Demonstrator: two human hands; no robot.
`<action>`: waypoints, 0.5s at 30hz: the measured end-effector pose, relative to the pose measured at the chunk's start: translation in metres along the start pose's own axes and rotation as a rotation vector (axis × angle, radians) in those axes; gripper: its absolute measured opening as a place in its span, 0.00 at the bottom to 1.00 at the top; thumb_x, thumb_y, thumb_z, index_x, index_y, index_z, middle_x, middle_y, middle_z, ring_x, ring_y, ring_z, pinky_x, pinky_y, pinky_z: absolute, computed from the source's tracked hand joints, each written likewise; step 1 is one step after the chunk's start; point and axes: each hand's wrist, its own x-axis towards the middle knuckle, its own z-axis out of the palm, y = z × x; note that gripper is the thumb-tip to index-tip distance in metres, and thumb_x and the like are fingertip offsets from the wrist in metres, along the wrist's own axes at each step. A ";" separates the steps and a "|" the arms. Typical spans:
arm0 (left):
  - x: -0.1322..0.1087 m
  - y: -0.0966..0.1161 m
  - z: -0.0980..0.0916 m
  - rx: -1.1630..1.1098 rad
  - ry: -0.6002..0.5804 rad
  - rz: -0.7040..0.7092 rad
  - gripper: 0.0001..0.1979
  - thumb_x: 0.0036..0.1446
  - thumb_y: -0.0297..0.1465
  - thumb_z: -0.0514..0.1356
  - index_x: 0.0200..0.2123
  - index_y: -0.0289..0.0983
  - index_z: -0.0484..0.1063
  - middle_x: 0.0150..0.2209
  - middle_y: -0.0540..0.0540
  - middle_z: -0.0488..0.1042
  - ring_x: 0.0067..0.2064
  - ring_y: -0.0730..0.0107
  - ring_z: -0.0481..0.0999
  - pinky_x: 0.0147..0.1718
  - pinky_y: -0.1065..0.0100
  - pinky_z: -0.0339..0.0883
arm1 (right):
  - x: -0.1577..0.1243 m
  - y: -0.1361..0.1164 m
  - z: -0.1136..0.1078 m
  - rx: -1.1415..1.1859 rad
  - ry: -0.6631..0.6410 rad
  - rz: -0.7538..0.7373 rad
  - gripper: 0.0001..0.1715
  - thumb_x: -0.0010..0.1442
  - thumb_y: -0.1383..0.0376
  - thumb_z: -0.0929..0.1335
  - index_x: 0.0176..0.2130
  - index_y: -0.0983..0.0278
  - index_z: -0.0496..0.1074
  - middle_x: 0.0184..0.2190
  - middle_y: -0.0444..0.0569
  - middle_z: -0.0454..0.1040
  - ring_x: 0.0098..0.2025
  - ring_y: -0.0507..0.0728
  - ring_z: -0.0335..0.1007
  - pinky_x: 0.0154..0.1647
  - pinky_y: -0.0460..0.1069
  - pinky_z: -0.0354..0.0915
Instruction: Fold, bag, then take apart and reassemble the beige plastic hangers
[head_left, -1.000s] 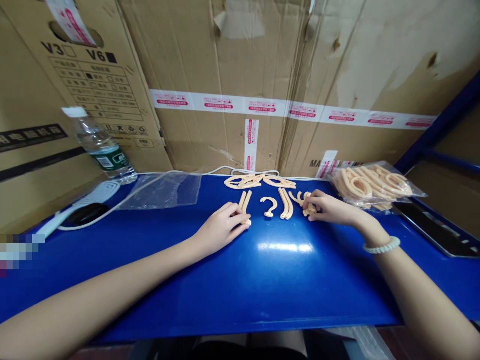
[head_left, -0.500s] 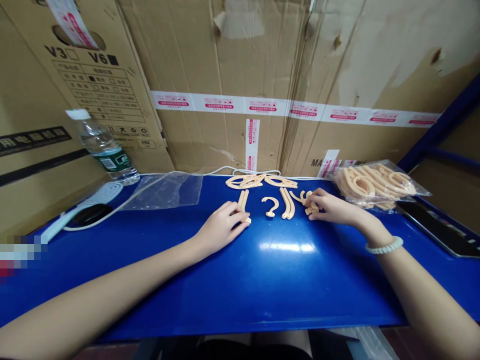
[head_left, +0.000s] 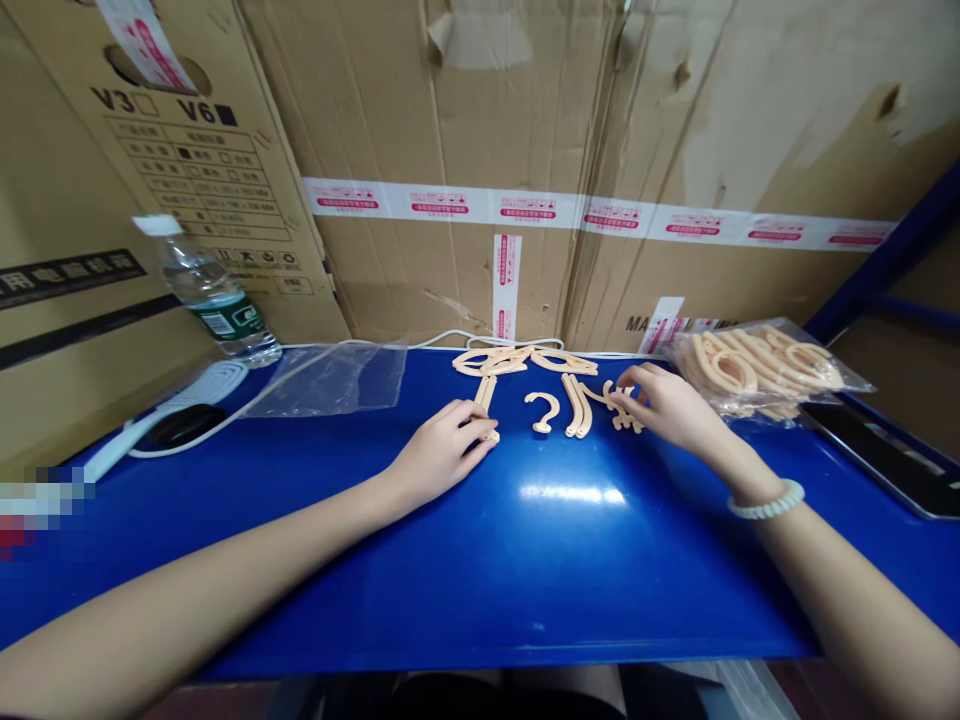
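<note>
Head view, the only feed I have: I take the pale hook point(head_left: 553, 410) as my landmark, lying by itself on the blue table point(head_left: 525, 580). Left of the hook, the left hand point(head_left: 446, 445) bends over the near ends of two strips point(head_left: 487, 390), fingers and thumb close together, perhaps to steady them; I cannot tell whether they pinch. Just right of the hook lie curved strips point(head_left: 576, 408), side by side, so I'd guess like shapes are grouped. Farther right, the right hand point(head_left: 664, 400) reaches over small parts point(head_left: 626, 422), thumb and forefinger seemingly apart; its fingers hide some pieces, so I cannot tell if one is gripped. Behind the hook are oval loops point(head_left: 491, 362), then a white cable point(head_left: 442, 338) and cardboard point(head_left: 420, 280) that closes off the back. Well right of the hook sit a filled bag point(head_left: 757, 365) and a dark phone-like slab point(head_left: 892, 455); well left, a flat clear bag point(head_left: 330, 385) and a bottle point(head_left: 217, 300).
</note>
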 end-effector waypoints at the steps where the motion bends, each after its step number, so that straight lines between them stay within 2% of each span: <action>1: 0.000 0.001 0.000 0.006 0.000 0.006 0.09 0.67 0.30 0.58 0.47 0.36 0.77 0.46 0.41 0.76 0.47 0.60 0.76 0.47 0.57 0.75 | 0.000 -0.002 0.000 0.001 0.028 0.004 0.16 0.67 0.54 0.63 0.39 0.62 0.72 0.37 0.53 0.75 0.33 0.59 0.73 0.34 0.51 0.65; 6: 0.001 0.007 -0.005 0.021 0.037 0.050 0.11 0.66 0.27 0.59 0.49 0.34 0.75 0.47 0.39 0.77 0.48 0.59 0.75 0.47 0.58 0.74 | 0.000 -0.011 -0.003 0.012 0.182 0.033 0.12 0.65 0.57 0.65 0.35 0.61 0.71 0.33 0.50 0.78 0.33 0.60 0.73 0.33 0.52 0.64; 11: 0.002 0.014 -0.009 0.029 0.068 0.156 0.10 0.65 0.25 0.57 0.48 0.33 0.75 0.45 0.39 0.77 0.47 0.59 0.76 0.46 0.58 0.74 | -0.002 -0.020 -0.004 0.122 0.375 0.031 0.09 0.64 0.59 0.65 0.36 0.61 0.72 0.32 0.51 0.79 0.35 0.61 0.75 0.36 0.52 0.68; 15: 0.001 0.016 -0.010 0.061 0.032 0.174 0.10 0.66 0.26 0.56 0.46 0.35 0.75 0.45 0.40 0.78 0.47 0.58 0.77 0.45 0.57 0.73 | -0.003 -0.026 0.000 0.153 0.397 0.029 0.09 0.65 0.59 0.64 0.37 0.60 0.72 0.32 0.51 0.79 0.36 0.62 0.76 0.39 0.54 0.70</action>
